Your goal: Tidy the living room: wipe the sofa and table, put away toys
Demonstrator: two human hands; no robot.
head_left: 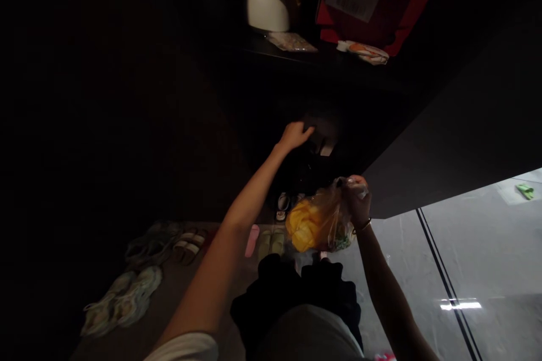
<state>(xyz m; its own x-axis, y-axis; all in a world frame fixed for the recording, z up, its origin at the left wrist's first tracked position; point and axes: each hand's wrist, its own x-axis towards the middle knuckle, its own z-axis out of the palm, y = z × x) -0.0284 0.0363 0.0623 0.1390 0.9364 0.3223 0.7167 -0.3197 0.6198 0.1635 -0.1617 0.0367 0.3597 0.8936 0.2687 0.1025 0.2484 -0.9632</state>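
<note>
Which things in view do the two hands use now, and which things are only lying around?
In use:
- right hand, gripping a clear plastic bag with yellow contents
- left hand, at a dark recess; its grip is unclear

Lying around:
- red box
- pink slipper
- green slippers
- sneakers

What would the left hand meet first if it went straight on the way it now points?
Probably the dim greyish surface just beyond the left hand, though the darkness leaves the depth unclear.
</note>
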